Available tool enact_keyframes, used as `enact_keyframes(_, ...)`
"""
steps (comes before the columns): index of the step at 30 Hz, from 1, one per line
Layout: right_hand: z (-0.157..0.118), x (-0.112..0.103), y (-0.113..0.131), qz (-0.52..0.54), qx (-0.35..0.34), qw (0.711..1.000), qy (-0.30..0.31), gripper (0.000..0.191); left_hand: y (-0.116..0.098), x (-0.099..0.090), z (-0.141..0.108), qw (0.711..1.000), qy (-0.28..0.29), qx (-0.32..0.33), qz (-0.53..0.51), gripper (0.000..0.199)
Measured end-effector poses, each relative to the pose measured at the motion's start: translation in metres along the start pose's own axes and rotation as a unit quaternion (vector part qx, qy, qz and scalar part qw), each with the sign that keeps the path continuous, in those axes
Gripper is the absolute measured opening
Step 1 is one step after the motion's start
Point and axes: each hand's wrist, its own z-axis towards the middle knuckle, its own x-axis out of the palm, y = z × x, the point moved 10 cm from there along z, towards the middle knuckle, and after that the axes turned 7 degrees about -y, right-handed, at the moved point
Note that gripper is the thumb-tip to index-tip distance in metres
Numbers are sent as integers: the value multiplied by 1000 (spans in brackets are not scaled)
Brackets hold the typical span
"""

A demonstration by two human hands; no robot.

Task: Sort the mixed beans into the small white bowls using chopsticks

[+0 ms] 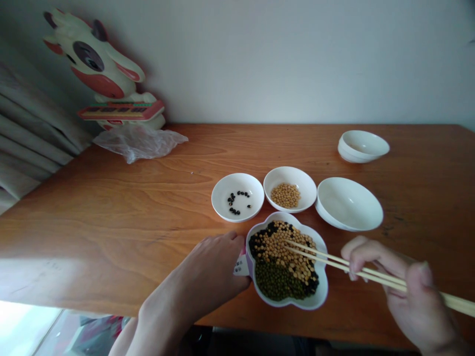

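My left hand (218, 264) is closed on the left side of a white flower-shaped bowl (324, 291) with a lilac outside, near a paper label. In the bowl lie yellow soybeans (276, 243), green mung beans (276, 281) and some black beans (310, 287). A pair of light wooden chopsticks (384, 278) is gripped in my right hand (411, 291). Their tips touch or hover just over the soybeans; I cannot tell whether a bean is pinched. Behind stand a round white bowl (218, 205) with several black beans and another white bowl (309, 188) holding a pile of soybeans.
To the right is a white bowl (349, 205) with no beans visible. Farther back sits another white bowl (363, 146). A cow-shaped toy keyboard (111, 74) leans at the wall, with a crumpled plastic bag (144, 143) before it. All rest on a wooden table (111, 217).
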Motion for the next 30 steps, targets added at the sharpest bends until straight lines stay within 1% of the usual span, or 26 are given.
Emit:
enact_keyframes(7, -2, -1, -5, -9, 4, 1000, -1, 81, 6, 5, 2, 1000, 3, -13, 3, 12)
enact_keyframes(10, -2, 0, -4, -4, -4, 1000, -5, 78, 6, 6, 4, 1000, 8, -11, 9, 10)
enact_keyframes(16, -2, -3, -5, 5, -12, 1000, -24, 75, 1, 4, 4, 1000, 2, 0, 4, 9)
enact_keyframes(22, 1, -3, 4, 19, -26, 998, -48, 76, 3, 4, 4, 1000, 10, -10, -1, 10)
enact_keyframes(26, 5, -11, 12, 42, -43, 995, -81, 75, 2, 3, 2, 1000, 8, -7, 2, 11)
enact_keyframes(30, 9, -27, 13, 75, -55, 988, -126, 79, 1, 2, 3, 1000, -1, -3, 1, 12)
